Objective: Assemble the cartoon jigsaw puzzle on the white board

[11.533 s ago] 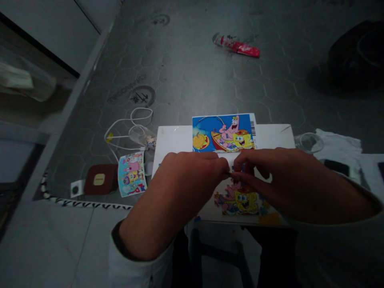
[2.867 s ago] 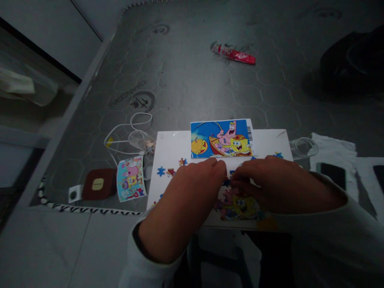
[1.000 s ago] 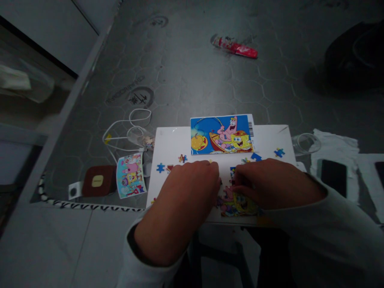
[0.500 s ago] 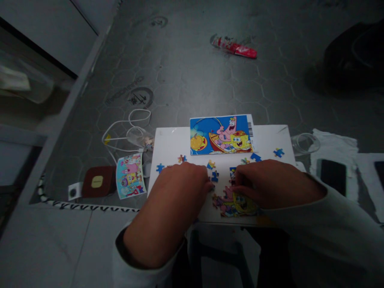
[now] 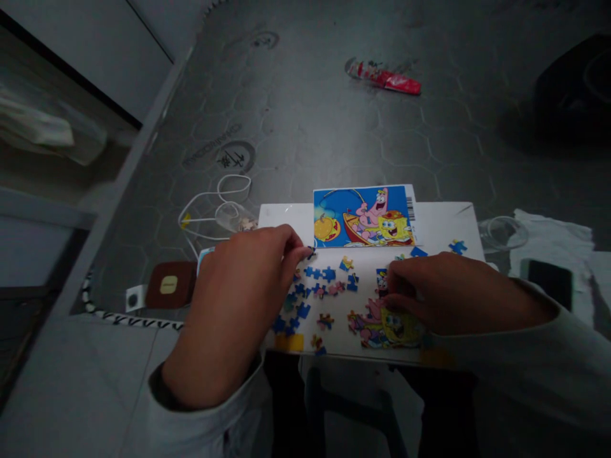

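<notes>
Just below the picture card (image 5: pixel 363 216), my left hand (image 5: pixel 258 267) pinches a small dark puzzle piece (image 5: pixel 311 252) between thumb and finger. My right hand (image 5: pixel 429 289) is closed on a puzzle piece (image 5: pixel 382 280) with a bit of a pink face on it, right above the partly joined puzzle (image 5: pixel 391 327). Loose blue pieces (image 5: pixel 303 310) and pink ones (image 5: pixel 336 288) lie between the two hands on the white board (image 5: pixel 344 340). The fingertips of my right hand are partly hidden.
Left of the board are a brown box (image 5: pixel 168 284), a white cable (image 5: pixel 195 219) and a clear bag. To the right lie a phone (image 5: pixel 548 280) on white tissue (image 5: pixel 548 232) and a clear cup. A red package (image 5: pixel 401 82) is on the floor.
My left hand has moved left and up, uncovering many loose pieces, and a small dark piece now shows at its fingertips. My right hand stays over the joined puzzle. The view has shifted slightly.
</notes>
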The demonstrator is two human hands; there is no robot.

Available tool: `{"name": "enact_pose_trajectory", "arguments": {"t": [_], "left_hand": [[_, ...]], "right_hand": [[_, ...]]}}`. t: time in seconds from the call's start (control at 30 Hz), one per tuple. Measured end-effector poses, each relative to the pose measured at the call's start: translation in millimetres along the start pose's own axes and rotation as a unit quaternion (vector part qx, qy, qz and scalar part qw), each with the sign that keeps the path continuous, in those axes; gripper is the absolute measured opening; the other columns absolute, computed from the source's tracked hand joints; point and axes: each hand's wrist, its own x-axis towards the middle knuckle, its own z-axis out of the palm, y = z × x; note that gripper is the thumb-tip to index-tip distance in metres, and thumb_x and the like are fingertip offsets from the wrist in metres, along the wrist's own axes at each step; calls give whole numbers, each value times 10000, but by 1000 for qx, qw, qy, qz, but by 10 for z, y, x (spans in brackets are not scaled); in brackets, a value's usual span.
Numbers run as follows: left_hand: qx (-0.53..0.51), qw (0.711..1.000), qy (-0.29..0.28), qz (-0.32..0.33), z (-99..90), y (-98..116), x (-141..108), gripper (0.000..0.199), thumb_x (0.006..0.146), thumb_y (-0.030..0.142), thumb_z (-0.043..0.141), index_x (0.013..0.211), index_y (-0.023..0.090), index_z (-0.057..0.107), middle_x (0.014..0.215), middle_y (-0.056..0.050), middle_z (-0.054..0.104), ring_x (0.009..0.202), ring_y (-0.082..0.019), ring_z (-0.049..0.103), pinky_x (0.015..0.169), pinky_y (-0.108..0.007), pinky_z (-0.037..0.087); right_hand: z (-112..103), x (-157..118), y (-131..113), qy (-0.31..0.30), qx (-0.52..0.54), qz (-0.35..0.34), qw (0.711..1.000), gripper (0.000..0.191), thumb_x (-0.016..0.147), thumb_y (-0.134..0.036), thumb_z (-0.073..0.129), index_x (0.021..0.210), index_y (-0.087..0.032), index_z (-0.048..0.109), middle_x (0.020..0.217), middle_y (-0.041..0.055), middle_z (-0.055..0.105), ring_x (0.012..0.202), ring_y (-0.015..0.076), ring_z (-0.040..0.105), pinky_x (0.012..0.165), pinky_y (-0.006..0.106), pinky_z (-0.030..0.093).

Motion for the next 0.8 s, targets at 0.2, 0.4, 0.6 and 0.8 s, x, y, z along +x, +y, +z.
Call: {"name": "enact_pose_trajectory", "arguments": {"t": [0.2,0.4,0.6,0.8], "left_hand": [[-26,999,-34,19,73,70,78,323,1132,366,559,1183,287,868,1093,-98,882,986,-342,812,744,-396,481],[-31,999,-20,3,154,102,108,281,1108,406,635,1109,265,877,1063,-112,872,988,-373,802,733,-415,462],[-29,999,-9,-21,141,109,132,287,1101,400,635,1088,238,872,1066,-126,869,973,-374,792,698,-412,387],[-47,998,-20,34,153,204,58,130,1026,394,761,1012,311,859,1000,-50,869,914,-346,779,675,-394,356]], "right_hand": [[20,43,14,-23,16,13,1000,186,1042,-411,662,951,-273,746,925,68,836,743,234,742,617,340,407],[40,65,27,-11,29,-5,1000,166,1006,-394,690,906,-268,729,878,64,814,722,230,721,607,334,384],[59,58,31,-9,30,-2,999,190,1006,-414,679,905,-263,735,872,68,806,713,231,722,620,354,395],[31,69,-9,-19,11,-2,1000,185,1025,-392,657,956,-254,759,908,80,825,749,230,745,619,345,420]]}}
